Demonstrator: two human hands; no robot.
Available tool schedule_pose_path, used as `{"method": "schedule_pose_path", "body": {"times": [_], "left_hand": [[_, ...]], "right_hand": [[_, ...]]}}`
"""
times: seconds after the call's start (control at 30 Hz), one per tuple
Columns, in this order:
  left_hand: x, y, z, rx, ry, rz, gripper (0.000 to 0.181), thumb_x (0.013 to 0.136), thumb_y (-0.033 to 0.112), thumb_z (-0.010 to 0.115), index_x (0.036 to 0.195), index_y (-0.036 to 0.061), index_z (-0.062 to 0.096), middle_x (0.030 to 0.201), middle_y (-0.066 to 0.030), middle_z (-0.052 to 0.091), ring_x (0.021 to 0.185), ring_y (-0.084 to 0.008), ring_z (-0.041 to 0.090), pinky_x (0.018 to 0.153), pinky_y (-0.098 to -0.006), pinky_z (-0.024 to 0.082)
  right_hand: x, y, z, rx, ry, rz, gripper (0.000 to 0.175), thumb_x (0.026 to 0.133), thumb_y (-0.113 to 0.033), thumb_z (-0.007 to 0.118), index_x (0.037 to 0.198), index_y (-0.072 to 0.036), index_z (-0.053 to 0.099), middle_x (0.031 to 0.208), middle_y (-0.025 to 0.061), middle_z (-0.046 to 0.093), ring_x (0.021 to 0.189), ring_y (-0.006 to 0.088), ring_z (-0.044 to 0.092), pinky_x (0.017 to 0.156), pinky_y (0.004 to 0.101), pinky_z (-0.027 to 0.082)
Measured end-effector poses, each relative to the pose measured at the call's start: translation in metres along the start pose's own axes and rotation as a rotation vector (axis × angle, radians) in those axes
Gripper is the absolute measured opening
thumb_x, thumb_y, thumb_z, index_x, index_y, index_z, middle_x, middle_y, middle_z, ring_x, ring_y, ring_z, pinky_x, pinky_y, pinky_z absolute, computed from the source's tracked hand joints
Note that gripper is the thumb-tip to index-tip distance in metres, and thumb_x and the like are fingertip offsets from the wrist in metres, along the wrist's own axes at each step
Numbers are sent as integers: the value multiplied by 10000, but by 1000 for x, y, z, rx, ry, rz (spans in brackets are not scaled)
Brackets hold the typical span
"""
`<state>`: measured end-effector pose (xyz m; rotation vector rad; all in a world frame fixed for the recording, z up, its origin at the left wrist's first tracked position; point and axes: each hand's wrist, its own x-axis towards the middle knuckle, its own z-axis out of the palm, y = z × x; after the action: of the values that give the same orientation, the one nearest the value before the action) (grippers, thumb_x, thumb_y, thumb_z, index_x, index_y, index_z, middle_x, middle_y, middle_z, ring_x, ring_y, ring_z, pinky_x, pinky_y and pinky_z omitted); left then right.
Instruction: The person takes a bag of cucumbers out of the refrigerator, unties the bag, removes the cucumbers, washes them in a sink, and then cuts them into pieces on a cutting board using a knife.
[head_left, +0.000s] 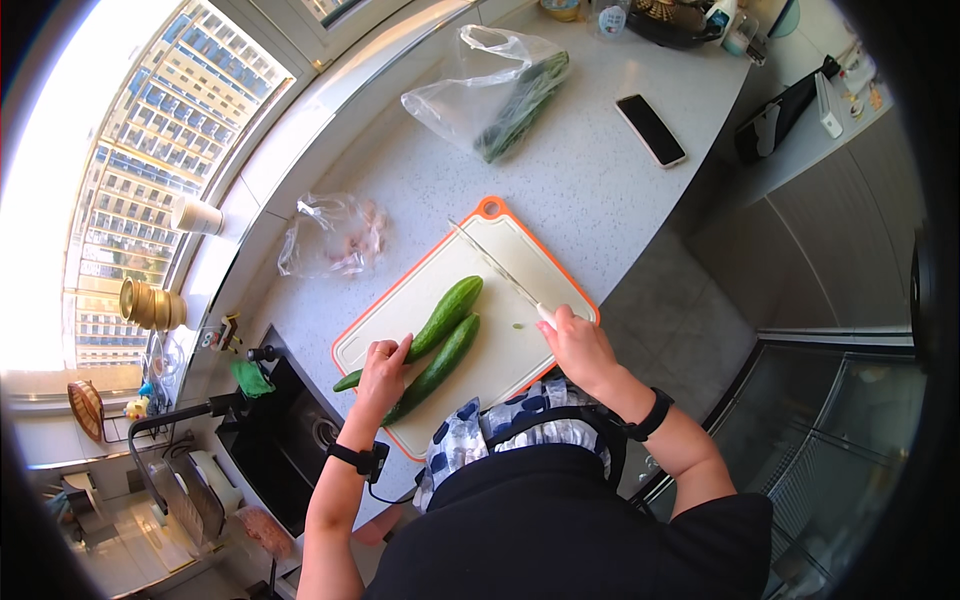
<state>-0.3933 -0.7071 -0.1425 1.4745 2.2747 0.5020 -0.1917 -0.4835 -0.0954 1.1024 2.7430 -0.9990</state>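
Note:
Two green cucumbers lie side by side on a white cutting board (510, 262) with an orange rim. My left hand (384, 375) grips the upper cucumber (448, 311) near its left end. The lower cucumber (439, 367) lies just beside it, its left end close to my wrist. My right hand (577, 345) is closed around the white handle of a kitchen knife (495, 264), whose blade points up and left over the board, apart from both cucumbers. A small green piece (517, 326) rests on the board near the knife handle.
Beyond the board lie a plastic bag with green vegetables (525, 105) and a smartphone (651, 130). A smaller clear bag (334, 236) with something pinkish sits left of the board. A black sink (277, 442) with a faucet is at the lower left; the counter's curved edge runs along the right.

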Motion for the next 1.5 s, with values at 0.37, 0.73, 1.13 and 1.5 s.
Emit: {"method": "schedule_pose_path", "body": {"times": [0.37,0.73,1.13,1.5], "left_hand": [[86,58,-57,-134,503,-8,209,696,15,589,905,23,595,892,-141,567,836,-311,536,743,-370,429],[131,86,-37,-506,-472,-18,231,678,161,675,863,30,634,789,-112,619,684,-215,592,637,-305,469],[108,94,35,-118,-149,130,98,648,110,644,731,59,637,697,-92,603,686,-255,570,644,-340,456],[105,87,27,-190,203,222,61,655,71,573,606,54,541,615,-127,543,645,-303,540,610,-383,438]], "right_hand": [[-23,13,-27,-229,292,-270,232,611,-115,670,720,-85,468,631,51,501,587,228,539,512,338,441],[-45,29,-48,-362,271,-480,96,636,-81,561,644,-101,467,576,24,441,547,195,490,466,311,404],[-82,76,-58,-317,421,-64,248,582,-81,692,724,-79,489,655,57,510,627,248,535,539,357,428],[-67,55,-41,-189,437,-90,258,579,-76,710,719,-76,494,650,72,516,633,268,541,543,371,429]]}}
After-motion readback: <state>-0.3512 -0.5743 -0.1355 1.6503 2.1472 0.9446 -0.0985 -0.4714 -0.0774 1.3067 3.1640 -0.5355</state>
